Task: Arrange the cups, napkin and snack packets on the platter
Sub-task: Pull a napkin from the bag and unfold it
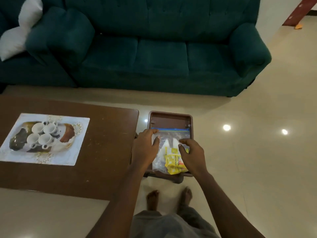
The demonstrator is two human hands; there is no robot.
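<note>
Nearest are the person's grey shorts (164, 225) and bare feet (152, 198). Just beyond, a brown platter (169, 117) holds a clear zip bag (161, 162) with a white napkin (164, 146) and yellow snack packets (173, 162) inside. The left hand (145, 148) lies flat on the bag's left edge, fingers curled; the right hand (190, 155) pinches its right side. Four white cups (42, 134) stand on a mat (68, 155) on the table (106, 152) — well to the left.
</note>
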